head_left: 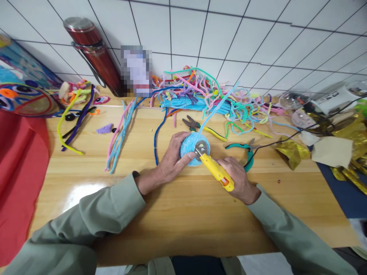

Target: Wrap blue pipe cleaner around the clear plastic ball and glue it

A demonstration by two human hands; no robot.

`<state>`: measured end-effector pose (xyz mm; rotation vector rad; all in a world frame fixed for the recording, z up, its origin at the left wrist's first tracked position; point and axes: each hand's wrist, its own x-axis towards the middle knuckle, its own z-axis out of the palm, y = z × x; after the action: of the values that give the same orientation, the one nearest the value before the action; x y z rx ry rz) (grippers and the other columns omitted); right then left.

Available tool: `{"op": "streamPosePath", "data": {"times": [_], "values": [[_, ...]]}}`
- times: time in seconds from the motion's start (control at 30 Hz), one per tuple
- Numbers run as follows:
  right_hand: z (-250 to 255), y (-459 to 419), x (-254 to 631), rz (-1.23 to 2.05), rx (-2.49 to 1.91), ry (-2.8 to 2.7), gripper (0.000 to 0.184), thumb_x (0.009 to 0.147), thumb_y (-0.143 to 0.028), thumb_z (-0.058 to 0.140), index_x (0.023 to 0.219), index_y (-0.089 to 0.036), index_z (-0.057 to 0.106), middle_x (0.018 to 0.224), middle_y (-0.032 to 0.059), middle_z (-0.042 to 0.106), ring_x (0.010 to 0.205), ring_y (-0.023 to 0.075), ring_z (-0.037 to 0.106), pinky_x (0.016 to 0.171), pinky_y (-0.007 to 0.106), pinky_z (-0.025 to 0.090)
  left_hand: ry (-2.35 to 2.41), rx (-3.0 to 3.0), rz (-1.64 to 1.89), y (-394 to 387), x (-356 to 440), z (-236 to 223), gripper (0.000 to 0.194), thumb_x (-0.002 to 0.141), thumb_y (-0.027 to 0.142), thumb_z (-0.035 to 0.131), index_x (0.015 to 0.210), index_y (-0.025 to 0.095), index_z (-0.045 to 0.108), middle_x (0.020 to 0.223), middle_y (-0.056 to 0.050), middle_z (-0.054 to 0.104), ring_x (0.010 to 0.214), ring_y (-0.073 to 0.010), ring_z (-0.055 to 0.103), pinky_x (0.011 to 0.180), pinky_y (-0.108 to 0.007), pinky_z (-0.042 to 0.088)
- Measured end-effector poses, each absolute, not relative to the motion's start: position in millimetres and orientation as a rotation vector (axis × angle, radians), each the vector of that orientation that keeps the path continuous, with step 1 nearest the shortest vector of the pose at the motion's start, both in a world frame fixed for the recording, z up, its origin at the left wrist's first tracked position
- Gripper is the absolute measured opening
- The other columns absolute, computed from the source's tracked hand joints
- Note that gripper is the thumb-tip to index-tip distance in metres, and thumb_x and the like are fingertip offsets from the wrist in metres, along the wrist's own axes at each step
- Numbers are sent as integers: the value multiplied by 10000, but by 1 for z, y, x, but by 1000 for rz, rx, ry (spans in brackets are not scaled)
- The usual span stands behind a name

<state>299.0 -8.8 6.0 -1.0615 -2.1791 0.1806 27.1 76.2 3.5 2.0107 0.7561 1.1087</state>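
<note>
My left hand (172, 158) is wrapped round a round ball wound in light blue pipe cleaner (189, 146), holding it on the wooden table (183, 214). A loose blue pipe cleaner end rises from the ball toward the back. My right hand (237, 179) grips a yellow glue gun (216, 172), fingers closed round its handle. The gun's metal nozzle touches the bare patch on the ball's top.
A heap of coloured pipe cleaners (206, 95) lies at the back, with pliers (192, 124) in front of it and teal scissors (246, 152) right of the ball. A red flask (93, 53) leans on the tiled wall. Gold foil (292, 152) and red cloth (20, 172) flank the table.
</note>
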Motion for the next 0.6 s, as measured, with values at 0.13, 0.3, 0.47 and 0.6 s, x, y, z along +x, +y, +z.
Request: {"op": "streamPosePath", "data": {"times": [0.13,0.3,0.47,0.6], "values": [[7,-9,297,149,-1035,-2208,444,1130,-378,455,1540,-222,523,945,91,714,791,281,642,715,423,513,752,2028,1113,76,28,3,527,1113,476,559,1584,292,410,1528,-148,531,1444,-331,531,1236,-580,484],[5,-11,297,132,-1113,-2152,412,1096,-311,513,1500,-241,555,925,78,727,773,278,650,708,418,514,745,2062,1110,76,27,3,533,1118,481,550,1590,291,392,1535,-153,518,1449,-333,526,1235,-594,484],[3,-14,299,167,-1147,-2138,382,1083,-326,507,1447,-246,591,928,92,753,776,288,676,713,436,532,747,2066,1112,76,27,4,522,1120,475,551,1586,300,395,1535,-150,519,1449,-326,526,1236,-590,488],[6,-14,297,168,-1093,-2200,384,1098,-370,498,1446,-237,593,951,96,761,788,282,685,721,439,539,759,2055,1110,76,28,4,519,1117,479,553,1582,301,406,1530,-148,524,1445,-328,526,1234,-586,488]]}}
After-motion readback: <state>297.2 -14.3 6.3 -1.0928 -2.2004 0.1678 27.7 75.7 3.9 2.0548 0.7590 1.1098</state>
